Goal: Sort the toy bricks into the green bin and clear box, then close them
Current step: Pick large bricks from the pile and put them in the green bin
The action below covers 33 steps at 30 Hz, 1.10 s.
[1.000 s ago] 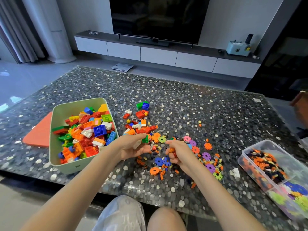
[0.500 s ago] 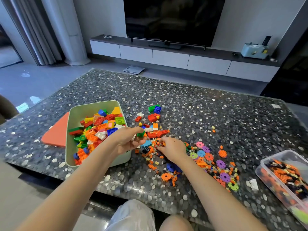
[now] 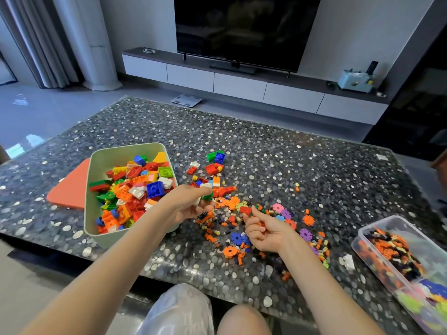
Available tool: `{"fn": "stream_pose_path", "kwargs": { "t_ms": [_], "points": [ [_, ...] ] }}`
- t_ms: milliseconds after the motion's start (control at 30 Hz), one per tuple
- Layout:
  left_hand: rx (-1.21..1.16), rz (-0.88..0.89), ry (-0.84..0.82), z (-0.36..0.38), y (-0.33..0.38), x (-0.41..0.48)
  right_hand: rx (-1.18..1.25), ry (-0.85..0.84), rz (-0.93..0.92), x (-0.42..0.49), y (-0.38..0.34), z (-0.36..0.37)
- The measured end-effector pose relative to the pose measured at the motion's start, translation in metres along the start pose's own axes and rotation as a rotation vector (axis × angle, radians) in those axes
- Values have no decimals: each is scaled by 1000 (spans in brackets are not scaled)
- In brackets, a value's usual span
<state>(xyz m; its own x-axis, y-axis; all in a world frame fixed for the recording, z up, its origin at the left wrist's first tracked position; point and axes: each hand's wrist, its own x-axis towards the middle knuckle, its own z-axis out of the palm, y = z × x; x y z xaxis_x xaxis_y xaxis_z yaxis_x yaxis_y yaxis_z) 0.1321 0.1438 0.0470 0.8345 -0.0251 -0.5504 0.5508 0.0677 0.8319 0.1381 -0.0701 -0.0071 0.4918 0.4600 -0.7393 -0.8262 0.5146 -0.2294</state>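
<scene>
The green bin (image 3: 101, 163) stands at the left of the table, holding several large coloured bricks. The clear box (image 3: 435, 250) at the right edge holds small orange, black and flower-shaped pieces. Between them lies a loose pile of bricks (image 3: 232, 209) and flower discs. My left hand (image 3: 191, 204) hovers beside the bin's right wall and grips a green brick (image 3: 207, 196) with white pieces. My right hand (image 3: 263, 229) is lifted over the pile, palm up, and pinches a red brick (image 3: 245, 210) at its fingertips.
An orange-red lid (image 3: 69, 187) lies flat on the table left of the bin. A small white brick (image 3: 348, 261) sits near the clear box. The dark pebble-patterned table (image 3: 290, 153) stretches away behind the pile. My knees show below its front edge.
My right hand has risen from the pile, turned palm up, with a red brick pinched in it. My left hand stays beside the bin, still holding its bricks.
</scene>
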Motion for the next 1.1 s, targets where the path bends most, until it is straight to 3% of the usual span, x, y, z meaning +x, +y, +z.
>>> {"fn": "stream_pose_path", "kwargs": {
  "t_ms": [200,333,400,533,733,900,1100],
  "points": [
    [26,63,22,-16,5,-11,-110,16,-79,-7,3,20],
    [55,122,141,-44,6,-22,-361,179,-294,2,13,42],
    [92,148,169,-56,5,-25,-236,136,-283,7,16,45],
    [108,160,166,-71,2,-26,368,-73,-40,10,14,33],
    [145,130,168,-69,0,-24,522,-127,35,16,24,21],
    [129,133,179,-72,1,-25,356,-94,-32,13,28,36],
    [253,175,397,-99,4,-26,-298,-104,-336,17,42,97]
  ]
}}
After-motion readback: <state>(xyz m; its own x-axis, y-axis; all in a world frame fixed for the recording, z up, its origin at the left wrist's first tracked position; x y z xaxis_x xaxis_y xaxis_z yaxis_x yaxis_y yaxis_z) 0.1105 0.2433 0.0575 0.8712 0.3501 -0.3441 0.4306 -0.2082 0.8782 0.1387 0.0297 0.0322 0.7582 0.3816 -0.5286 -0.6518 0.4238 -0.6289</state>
